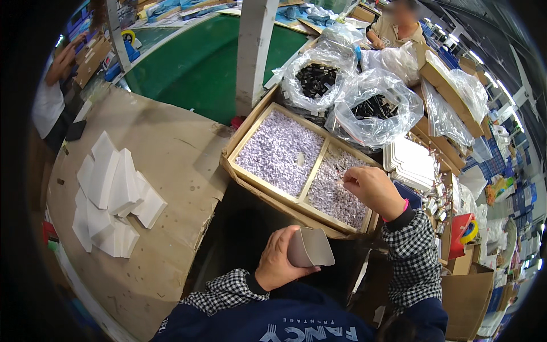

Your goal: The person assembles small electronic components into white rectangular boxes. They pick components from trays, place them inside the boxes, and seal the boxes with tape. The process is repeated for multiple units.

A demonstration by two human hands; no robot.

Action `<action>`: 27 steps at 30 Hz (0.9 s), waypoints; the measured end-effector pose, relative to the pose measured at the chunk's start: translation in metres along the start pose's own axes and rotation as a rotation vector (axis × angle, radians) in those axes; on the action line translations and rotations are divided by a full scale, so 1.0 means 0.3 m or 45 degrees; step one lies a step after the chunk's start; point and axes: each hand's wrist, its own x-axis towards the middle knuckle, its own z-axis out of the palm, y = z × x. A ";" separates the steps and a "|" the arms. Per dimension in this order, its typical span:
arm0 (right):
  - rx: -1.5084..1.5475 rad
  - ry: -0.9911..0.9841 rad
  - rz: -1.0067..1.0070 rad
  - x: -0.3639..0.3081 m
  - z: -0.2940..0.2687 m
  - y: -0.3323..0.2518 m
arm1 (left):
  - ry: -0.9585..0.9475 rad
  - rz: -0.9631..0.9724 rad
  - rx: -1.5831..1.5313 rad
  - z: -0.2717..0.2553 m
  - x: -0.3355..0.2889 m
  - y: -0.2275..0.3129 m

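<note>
My left hand (pixel 276 259) is wrapped round a small grey carton (pixel 312 246), its open end tilted up and its curved edge facing right. My right hand (pixel 373 189) is over the right compartment of a divided wooden tray (pixel 313 175), its fingertips pinched together just above or among the loose pieces. Whatever lies between those fingertips is too small to make out. Small pale, purplish-white pieces (pixel 279 145) fill the left compartment, and similar pieces (pixel 336 199) with darker specks lie in the right one. A cardboard box surrounds the tray.
On the brown table (pixel 171 122) at left lies a pile of white cartons (pixel 114 196). Clear bags of black parts (pixel 373 108) stand behind the tray. White flat pieces (pixel 407 162) are stacked to its right. A post (pixel 254 54) rises behind; another person (pixel 397 25) sits far right.
</note>
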 end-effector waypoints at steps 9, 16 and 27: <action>0.294 0.242 -0.247 0.184 0.036 -0.046 | -0.055 -0.077 -0.018 -0.019 -0.001 0.008; 0.076 0.430 -0.160 0.376 0.141 -0.053 | -0.010 -0.099 -0.020 -0.031 -0.012 0.012; 0.280 0.340 -0.289 0.255 0.015 -0.149 | 0.141 -0.039 0.062 -0.049 -0.008 -0.014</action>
